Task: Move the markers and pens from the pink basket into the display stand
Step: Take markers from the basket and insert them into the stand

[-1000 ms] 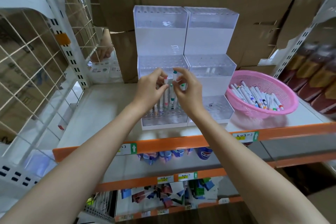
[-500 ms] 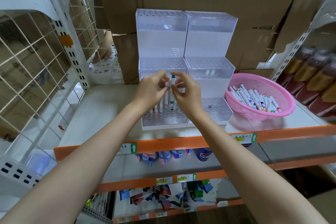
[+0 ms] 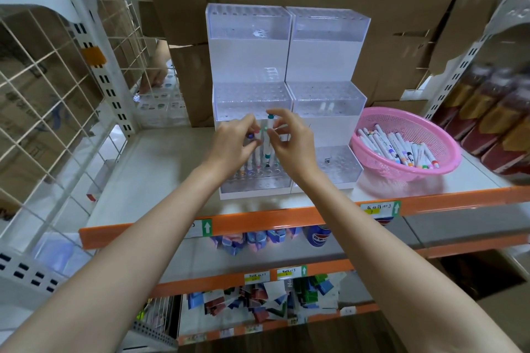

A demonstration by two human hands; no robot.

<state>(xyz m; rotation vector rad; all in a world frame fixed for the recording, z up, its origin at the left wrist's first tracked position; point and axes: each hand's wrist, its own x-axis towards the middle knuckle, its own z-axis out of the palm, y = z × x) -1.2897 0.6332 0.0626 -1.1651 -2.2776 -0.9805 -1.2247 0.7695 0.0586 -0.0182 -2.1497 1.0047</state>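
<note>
A teal-capped marker [image 3: 268, 137] is held upright between the two hands, its lower end just above the holes of the display stand [image 3: 249, 180]. It is pinched near the top by the right hand [image 3: 289, 140], fingers closed on the barrel. The left hand [image 3: 233, 143] is curled around a small bunch of markers, a purple cap showing at its fingertips; how many are held cannot be told. Just below the hands, a short row of markers [image 3: 255, 167] is already seated in the lowest left tier. Beyond the hands, the middle and top tiers look nearly bare, with only two pale items seen in the right-hand middle tier. Well to the right of the right hand, the pink basket [image 3: 381, 120] is seen on the shelf [image 3: 160, 169], and a large heap of pens [image 3: 398, 149] is left in it. Progress is judged early: a few placed, most left.
</note>
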